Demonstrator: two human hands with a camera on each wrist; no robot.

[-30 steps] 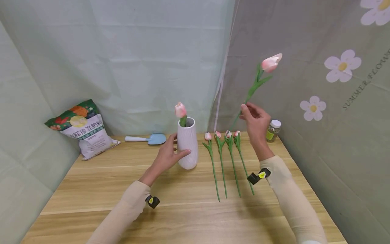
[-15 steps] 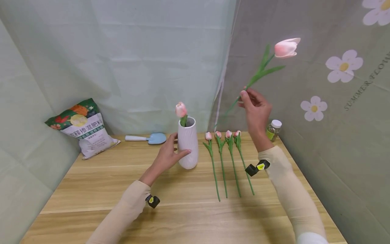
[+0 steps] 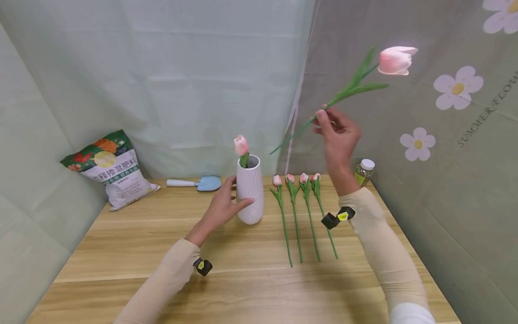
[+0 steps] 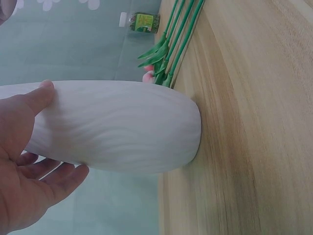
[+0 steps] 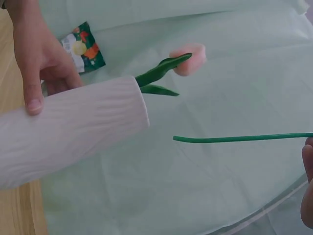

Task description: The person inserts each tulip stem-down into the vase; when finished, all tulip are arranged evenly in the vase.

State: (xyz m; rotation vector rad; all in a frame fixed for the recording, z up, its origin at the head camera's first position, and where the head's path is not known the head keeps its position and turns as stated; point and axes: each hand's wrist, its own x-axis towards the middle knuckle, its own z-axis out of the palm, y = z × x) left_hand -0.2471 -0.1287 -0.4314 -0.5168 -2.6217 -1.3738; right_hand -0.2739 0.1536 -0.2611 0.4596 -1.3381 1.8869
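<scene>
A white ribbed vase (image 3: 250, 193) stands upright on the table, one pink tulip (image 3: 241, 146) rising from its mouth. My left hand (image 3: 224, 204) holds the vase from its left side, thumb across the front and fingers round the back, as the left wrist view shows. Up in the air to the right, my right hand (image 3: 339, 139) pinches the green stem of another pink tulip (image 3: 395, 60). That stem slants, bloom at upper right, and its bare lower end points down-left toward the vase. In the right wrist view the stem end (image 5: 177, 139) is apart from the vase mouth.
Several more tulips (image 3: 286, 225) lie side by side on the wooden table (image 3: 133, 261), right of the vase. A small lidded jar (image 3: 364, 172) stands at the back right. A blue trowel (image 3: 208, 183) and a fertilizer bag (image 3: 117, 173) are at the back left, before a cloth backdrop.
My right hand has risen slightly, tilting its tulip so the bloom swings up and right and the stem end comes out toward the left. The left hand and vase stay put.
</scene>
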